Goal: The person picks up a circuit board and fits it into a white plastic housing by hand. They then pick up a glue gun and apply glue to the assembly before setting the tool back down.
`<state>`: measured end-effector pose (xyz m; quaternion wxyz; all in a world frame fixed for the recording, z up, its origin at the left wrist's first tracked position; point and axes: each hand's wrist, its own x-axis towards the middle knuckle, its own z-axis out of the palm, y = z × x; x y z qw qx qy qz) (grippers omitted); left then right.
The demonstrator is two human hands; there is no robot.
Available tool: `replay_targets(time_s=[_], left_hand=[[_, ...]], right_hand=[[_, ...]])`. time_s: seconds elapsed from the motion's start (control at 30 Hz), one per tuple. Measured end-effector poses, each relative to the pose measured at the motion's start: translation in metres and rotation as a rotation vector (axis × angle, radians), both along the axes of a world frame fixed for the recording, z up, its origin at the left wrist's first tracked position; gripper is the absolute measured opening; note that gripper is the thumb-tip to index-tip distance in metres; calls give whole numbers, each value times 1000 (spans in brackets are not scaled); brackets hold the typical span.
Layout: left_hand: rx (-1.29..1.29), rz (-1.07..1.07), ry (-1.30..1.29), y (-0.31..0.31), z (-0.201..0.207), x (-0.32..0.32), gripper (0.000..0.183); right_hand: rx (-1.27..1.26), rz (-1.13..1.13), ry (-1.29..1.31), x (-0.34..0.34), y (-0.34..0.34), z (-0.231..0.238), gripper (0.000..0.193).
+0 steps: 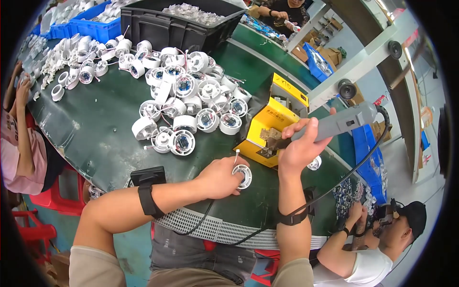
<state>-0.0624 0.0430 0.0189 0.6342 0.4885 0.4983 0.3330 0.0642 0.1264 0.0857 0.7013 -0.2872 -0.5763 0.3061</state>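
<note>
My left hand (219, 178) is closed on a round white plastic housing (244, 181) at the near part of the green table; a short wire with a small white connector rises beside it. In my right hand (297, 152) is a grey electric screwdriver (342, 123), held aslant, with a black cable running from its upper end. Its lower end is at the metal front of a yellow screw feeder box (263, 115); whether the tip touches the box I cannot tell. Another white housing (314, 163) lies just right of my right wrist.
Several white housings with circuit boards and wires (184, 87) are heaped left of the yellow box. Behind stand a black crate (143, 26) and blue bins (112, 31) of white parts. Co-workers sit left, right and far. The screwdriver's cable (351, 172) crosses my right forearm.
</note>
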Motion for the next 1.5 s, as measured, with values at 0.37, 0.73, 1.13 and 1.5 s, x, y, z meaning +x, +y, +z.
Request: replay_targets(time_s=[0.37, 0.73, 1.13, 1.5], left_hand=[[-14, 31, -32, 0, -3, 2, 34], [-30, 75, -106, 4, -11, 5, 34], [-41, 66, -91, 3, -4, 5, 33], [27, 120, -36, 5, -12, 8, 33]], right_hand=[[-12, -26, -3, 0, 0, -5, 43], [-72, 127, 63, 8, -29, -12, 43], [-126, 286, 85, -2, -62, -33, 50], [-126, 398, 84, 1, -59, -47, 48]])
